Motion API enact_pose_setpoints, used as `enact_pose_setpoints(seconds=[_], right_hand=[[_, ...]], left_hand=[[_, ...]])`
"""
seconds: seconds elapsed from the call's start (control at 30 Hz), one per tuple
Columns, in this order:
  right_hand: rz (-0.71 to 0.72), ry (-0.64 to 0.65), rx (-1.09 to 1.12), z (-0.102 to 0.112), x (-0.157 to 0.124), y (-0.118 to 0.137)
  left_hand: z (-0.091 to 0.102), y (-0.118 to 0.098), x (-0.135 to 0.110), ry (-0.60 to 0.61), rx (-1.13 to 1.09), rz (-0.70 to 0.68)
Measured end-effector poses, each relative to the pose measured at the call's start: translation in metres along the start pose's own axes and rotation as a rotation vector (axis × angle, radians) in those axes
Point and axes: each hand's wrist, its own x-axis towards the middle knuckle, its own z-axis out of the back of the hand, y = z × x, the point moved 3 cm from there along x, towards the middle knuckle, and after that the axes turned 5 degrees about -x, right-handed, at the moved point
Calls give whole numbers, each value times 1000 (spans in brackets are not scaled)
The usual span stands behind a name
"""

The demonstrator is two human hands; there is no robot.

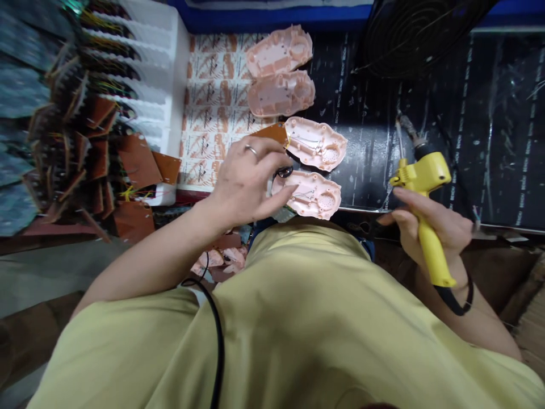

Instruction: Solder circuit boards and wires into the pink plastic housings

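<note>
My right hand (430, 224) is closed around the yellow handle of a soldering gun (426, 173), whose metal tip points away from me over the bench. Bent over the nearest pink plastic shell (317, 196), my left hand (251, 179) has a small shiny black part (284, 171) at its fingertips, between index finger and thumb. Thin wires lie inside this shell. Just beyond it is another open pink shell (317, 143) with wires, and a brown circuit board (273, 134) sits by its left end, partly behind my left hand.
Two more pink shells (281, 94) lie farther back on printed sheets (208, 108). At left stand a white foam tray (164, 102) with wired parts and a heap of brown circuit boards (136, 159). A black fan (409, 40) stands at the back right. A black cable (219, 341) crosses my shirt.
</note>
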Motion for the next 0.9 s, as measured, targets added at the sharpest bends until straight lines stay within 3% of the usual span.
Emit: enact_pose_setpoints(seconds=[0.13, 0.23, 0.37, 0.47, 0.7, 0.9], right_hand=[[107, 85, 76, -11, 15, 0], [208, 202, 182, -29, 30, 8], [398, 325, 187, -54, 48, 24], [453, 358, 157, -67, 54, 28], [381, 307, 127, -76, 53, 22], [335, 301, 132, -74, 50, 20]], left_hand=[[8, 13, -21, -9, 20, 87], [7, 18, -18, 11, 27, 95], [3, 36, 5, 177, -46, 211], [-2, 46, 11, 294, -130, 275], [-24, 7, -25, 304, -52, 88], [-32, 4, -4, 315, 12, 109]])
